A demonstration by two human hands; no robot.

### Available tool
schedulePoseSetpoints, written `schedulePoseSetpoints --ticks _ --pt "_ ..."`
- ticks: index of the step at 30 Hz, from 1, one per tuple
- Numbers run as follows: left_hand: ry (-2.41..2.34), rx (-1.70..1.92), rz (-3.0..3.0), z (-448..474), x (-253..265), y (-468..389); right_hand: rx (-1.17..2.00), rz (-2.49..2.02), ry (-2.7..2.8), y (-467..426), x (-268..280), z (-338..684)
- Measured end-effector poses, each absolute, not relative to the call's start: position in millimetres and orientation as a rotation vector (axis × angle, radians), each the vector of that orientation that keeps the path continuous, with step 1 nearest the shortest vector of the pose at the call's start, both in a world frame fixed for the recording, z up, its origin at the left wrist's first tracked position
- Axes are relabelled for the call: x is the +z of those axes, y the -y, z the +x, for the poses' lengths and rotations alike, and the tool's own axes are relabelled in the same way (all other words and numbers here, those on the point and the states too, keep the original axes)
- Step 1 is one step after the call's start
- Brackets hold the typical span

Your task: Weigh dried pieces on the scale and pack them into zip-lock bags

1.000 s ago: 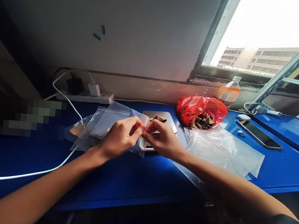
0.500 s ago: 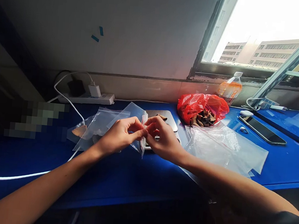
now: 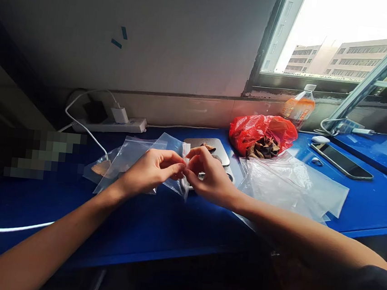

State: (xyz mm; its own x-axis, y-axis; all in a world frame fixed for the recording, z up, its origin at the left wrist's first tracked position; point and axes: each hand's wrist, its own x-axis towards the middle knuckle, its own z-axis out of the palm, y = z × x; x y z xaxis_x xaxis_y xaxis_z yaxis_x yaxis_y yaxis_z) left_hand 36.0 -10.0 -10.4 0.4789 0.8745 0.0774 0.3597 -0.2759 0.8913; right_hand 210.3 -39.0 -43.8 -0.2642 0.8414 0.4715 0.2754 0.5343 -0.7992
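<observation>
A clear zip-lock bag (image 3: 172,143) hangs between my hands, its zip edge toward the right. My left hand (image 3: 155,171) pinches that edge between thumb and fingers. On the other side of it, my right hand (image 3: 209,176) grips the same edge, fingertips close to the left ones. Behind my hands sits a kitchen scale (image 3: 221,148) with a silver plate, carrying brown dried pieces (image 3: 208,147); my right hand hides part of it. Left of my left hand lie clear bags (image 3: 117,156), one with a tan piece (image 3: 101,167) in it.
A red plastic bag (image 3: 246,132) of dried brown pieces stands behind a pile of clear zip-lock bags (image 3: 278,185). Farther right are a phone (image 3: 342,161), an earbud (image 3: 317,161) and its case (image 3: 320,139). A bottle (image 3: 300,107) and a power strip (image 3: 133,125) stand by the wall.
The view has tilted and shifted slightly. Both hands still hold the zip-lock bag's edge, with only small finger movements; the things on the table have not moved.
</observation>
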Motion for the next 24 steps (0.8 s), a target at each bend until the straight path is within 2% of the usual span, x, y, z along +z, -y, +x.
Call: schedulePoseSetpoints --ticks 8,13,20,24 --pt "-1.020 0.491 2.027 36.2 -2.4 17.2 0.659 -0.889 1.794 38.0 -48.1 210.0" --pt "-1.035 0.508 2.135 33.9 0.1 19.0 0.642 -0.888 1.795 36.5 -50.2 209.6" --pt "-1.066 0.545 2.213 31.0 8.2 20.9 0.223 -0.915 1.860 35.0 -50.8 210.5" --pt "-1.054 0.548 2.207 29.7 7.6 19.5 0.115 -0.866 1.911 32.5 -51.9 212.3"
